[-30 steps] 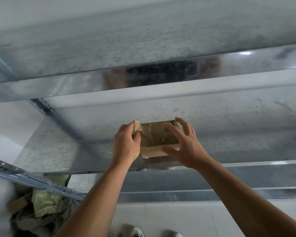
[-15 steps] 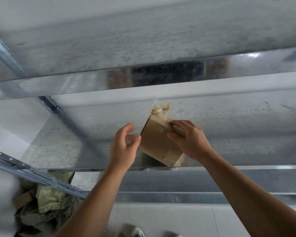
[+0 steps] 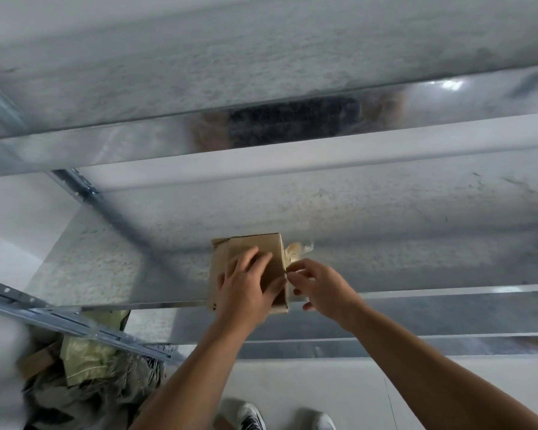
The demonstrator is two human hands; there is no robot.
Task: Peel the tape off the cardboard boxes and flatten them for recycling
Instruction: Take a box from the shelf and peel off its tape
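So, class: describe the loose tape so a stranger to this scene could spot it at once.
On the wide grey metal shelf, find the small cardboard box under the left hand. The loose tape is the wisp at the box's right edge, above the right hand. Unlike the flat brown cardboard, it is pale, crumpled and glossy.

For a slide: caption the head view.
Left hand presses a small brown cardboard box against a grey metal shelf; right hand pinches crumpled clear tape.

A galvanised metal shelf (image 3: pixel 112 262) runs across, with a second shelf (image 3: pixel 261 57) above it. Below its front left corner lies a heap of grey rags (image 3: pixel 112 389), a yellowish bag (image 3: pixel 84 355) on top. White shoes (image 3: pixel 250 414) stand on the pale floor (image 3: pixel 323 383).
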